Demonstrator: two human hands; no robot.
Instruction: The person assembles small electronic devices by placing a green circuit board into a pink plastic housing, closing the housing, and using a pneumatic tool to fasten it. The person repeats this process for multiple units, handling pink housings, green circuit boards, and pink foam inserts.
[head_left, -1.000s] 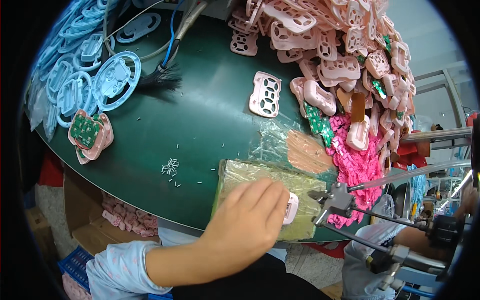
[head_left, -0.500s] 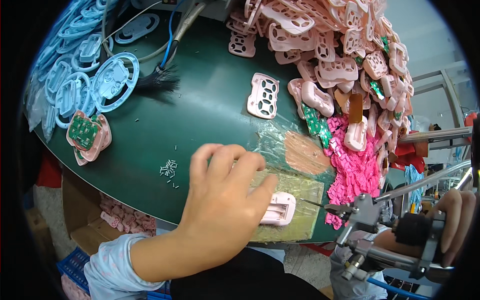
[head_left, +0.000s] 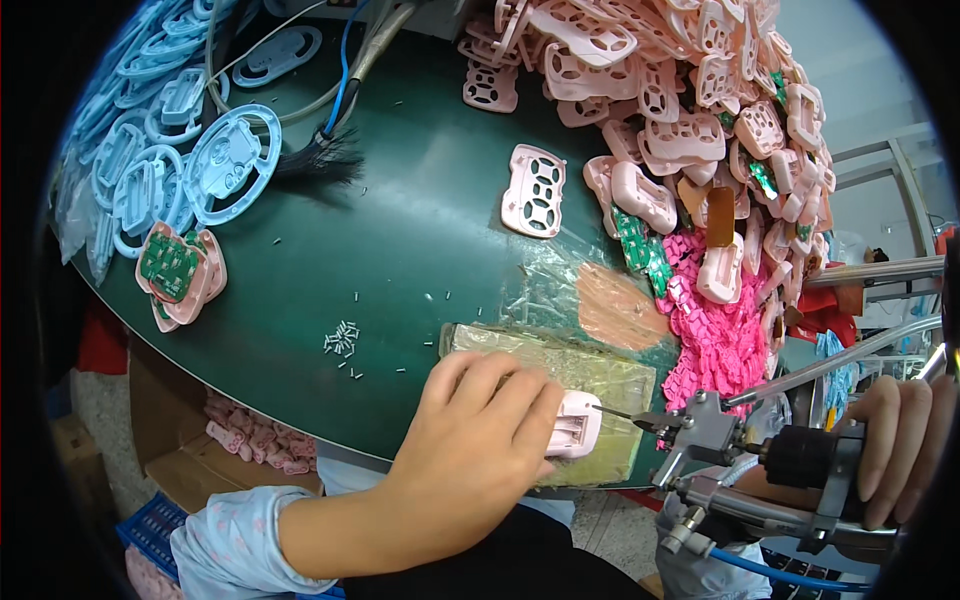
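Observation:
My left hand point(head_left: 490, 430) is closed over the left end of a pale pink plastic casing point(head_left: 577, 425), with its fingers curled round the side. The casing lies with its open battery compartment up on a tape-covered yellowish block point(head_left: 625, 400) at the table's front edge. On the right, my right hand point(head_left: 890, 450) grips a powered screwdriver point(head_left: 800, 460) with a metal bracket and an air hose. Its thin bit points left, and the tip meets the casing's upper right corner. My left hand hides the casing's left part.
Loose small screws point(head_left: 342, 338) lie left of the block. A pink faceplate point(head_left: 534, 191) rests behind it. Pink shells point(head_left: 680, 140) and bright pink parts point(head_left: 715, 330) are heaped on the right. Blue frames point(head_left: 230, 165) and stacked shells with a green circuit board point(head_left: 170, 266) are on the left.
My left hand has come down onto the casing, its raised fingers now curled round it. The screwdriver has shifted slightly left, its tip at the casing's corner. Screws near the block's far edge are uncovered.

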